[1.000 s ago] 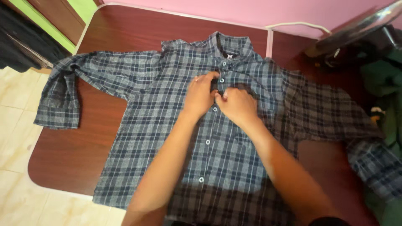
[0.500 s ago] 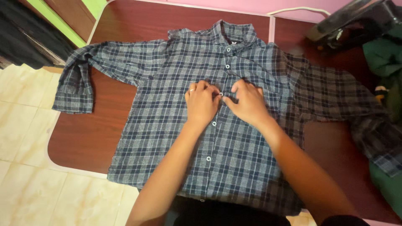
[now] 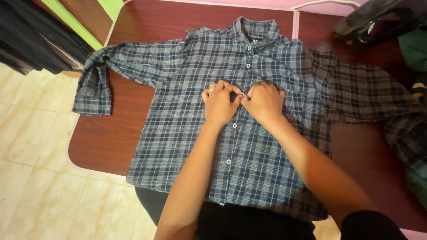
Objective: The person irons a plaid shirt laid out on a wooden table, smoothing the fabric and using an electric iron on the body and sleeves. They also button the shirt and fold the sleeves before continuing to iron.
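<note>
A grey and navy plaid shirt (image 3: 187, 111) lies face up and spread flat on a dark red-brown table (image 3: 106, 133), collar at the far side, both sleeves out to the sides. My left hand (image 3: 220, 104) and my right hand (image 3: 264, 101) meet at the button placket at mid-chest, fingers curled and pinching the fabric edges around a button there. Two white buttons above my hands are fastened; three more show below along the placket.
The left sleeve's cuff (image 3: 91, 95) hangs near the table's left edge above a beige tiled floor (image 3: 35, 160). A dark iron-like object (image 3: 378, 20) and green cloth (image 3: 413, 44) sit at the far right. A pink wall runs behind the table.
My hands moved one button down the placket, from near the collar to mid-chest. The view shifted, so the shirt sits higher and further right in the picture.
</note>
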